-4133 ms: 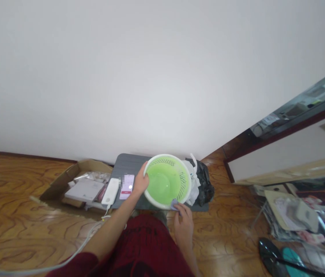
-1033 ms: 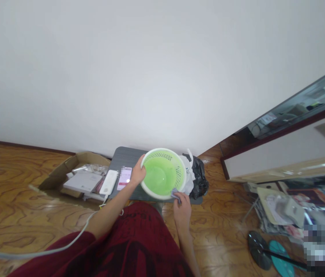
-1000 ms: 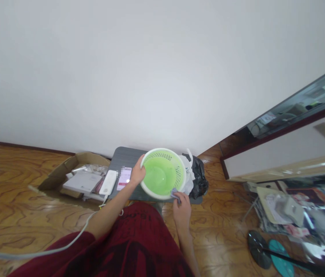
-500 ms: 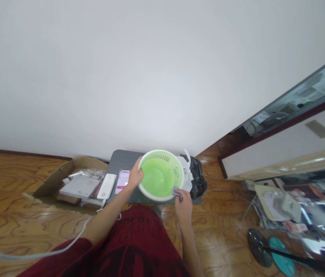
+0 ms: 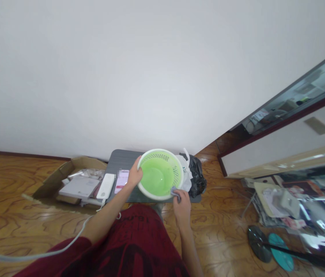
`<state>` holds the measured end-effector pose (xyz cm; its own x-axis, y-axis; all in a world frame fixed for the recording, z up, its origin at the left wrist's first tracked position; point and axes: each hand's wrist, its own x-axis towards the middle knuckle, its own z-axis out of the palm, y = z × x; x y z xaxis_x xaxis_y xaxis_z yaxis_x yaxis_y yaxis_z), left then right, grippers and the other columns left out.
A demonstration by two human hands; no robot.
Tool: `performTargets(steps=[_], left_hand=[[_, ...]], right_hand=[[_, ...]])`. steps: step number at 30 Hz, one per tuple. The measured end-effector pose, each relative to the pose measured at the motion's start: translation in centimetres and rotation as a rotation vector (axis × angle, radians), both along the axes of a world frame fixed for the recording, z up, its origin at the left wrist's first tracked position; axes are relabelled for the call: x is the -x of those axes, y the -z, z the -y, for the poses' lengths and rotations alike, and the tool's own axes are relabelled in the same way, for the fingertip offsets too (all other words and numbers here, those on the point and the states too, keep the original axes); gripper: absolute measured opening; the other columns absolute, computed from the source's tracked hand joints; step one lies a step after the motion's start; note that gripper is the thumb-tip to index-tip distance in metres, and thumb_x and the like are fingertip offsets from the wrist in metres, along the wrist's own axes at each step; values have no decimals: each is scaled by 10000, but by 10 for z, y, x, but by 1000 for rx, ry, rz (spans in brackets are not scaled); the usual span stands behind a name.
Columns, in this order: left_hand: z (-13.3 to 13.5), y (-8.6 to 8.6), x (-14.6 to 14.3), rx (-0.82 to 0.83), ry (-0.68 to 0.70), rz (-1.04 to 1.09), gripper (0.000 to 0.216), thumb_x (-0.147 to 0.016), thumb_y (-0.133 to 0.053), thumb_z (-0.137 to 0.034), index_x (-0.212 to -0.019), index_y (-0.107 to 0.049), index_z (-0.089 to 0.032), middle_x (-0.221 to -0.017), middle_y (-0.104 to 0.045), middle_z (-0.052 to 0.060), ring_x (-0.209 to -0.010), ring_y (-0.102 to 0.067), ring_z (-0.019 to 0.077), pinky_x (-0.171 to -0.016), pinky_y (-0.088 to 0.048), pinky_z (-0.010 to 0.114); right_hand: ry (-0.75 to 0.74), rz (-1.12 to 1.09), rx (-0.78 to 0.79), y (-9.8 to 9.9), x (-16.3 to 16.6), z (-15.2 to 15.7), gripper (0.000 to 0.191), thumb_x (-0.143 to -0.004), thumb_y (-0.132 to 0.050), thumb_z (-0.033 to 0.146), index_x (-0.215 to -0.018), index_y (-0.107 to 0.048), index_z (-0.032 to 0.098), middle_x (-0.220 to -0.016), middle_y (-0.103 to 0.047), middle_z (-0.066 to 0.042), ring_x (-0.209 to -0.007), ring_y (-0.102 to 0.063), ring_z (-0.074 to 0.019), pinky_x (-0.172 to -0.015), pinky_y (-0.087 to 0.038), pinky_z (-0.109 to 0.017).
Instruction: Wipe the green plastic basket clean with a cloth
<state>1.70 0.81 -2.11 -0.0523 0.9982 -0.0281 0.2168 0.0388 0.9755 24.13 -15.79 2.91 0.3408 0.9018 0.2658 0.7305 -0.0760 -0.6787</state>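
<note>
A round basin [image 5: 155, 177], light green inside with a white rim and a perforated basket wall, is tilted toward me above a small grey table [image 5: 121, 157]. My left hand [image 5: 134, 174] grips its left rim, thumb over the inner edge. At the lower right rim, my right hand [image 5: 182, 204] is closed on a small greyish-purple cloth [image 5: 175, 192], which touches the rim. Left of the basin on the table lie a phone [image 5: 121, 181] with a lit screen and a white power bank [image 5: 105, 186] with a cable.
A white plastic bag [image 5: 188, 175] and a black plastic bag [image 5: 198, 179] sit at the table's right. An open cardboard box [image 5: 47, 184] of packets is on the floor at left. A white wall [image 5: 151, 77] rises behind. Cluttered papers [image 5: 277, 200] and a black stand base [image 5: 259, 243] lie to the right.
My right hand and the cloth have shifted slightly left along the basin's lower right rim. My left hand keeps its hold, and the basin has barely moved.
</note>
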Motion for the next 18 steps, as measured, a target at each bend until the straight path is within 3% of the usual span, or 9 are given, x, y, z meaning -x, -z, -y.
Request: performTargets(steps=[6, 13, 18], left_hand=[[0, -1, 0, 10, 3, -6, 710, -797, -481, -92, -1501, -449, -177, -1494, -528, 60, -1413, -443, 228, -1223, -277, 386], [1, 0, 1, 5, 3, -18, 711, -790, -484, -96, -1495, -460, -194, -1485, -539, 45, -1401, -460, 227, -1221, -283, 390], [0, 2, 0, -5, 7, -21, 704, -794, -475, -100, -1494, -456, -176, -1496, -526, 54, -1412, -444, 220, -1223, -275, 376]], right_hand=[[53, 5, 5, -7, -12, -13, 277, -833, -459, 153, -952, -708, 169, -1028, -658, -90, -1007, -610, -202, -959, -468, -336], [-22, 5, 19, 2, 13, 8, 282, -825, -472, 136, -953, -717, 190, -1045, -643, -84, -1034, -595, -206, -981, -454, -350], [-9, -15, 13, -3, 13, 6, 268, -842, -467, 138, -954, -706, 189, -1046, -636, -86, -1019, -591, -201, -976, -458, -345]])
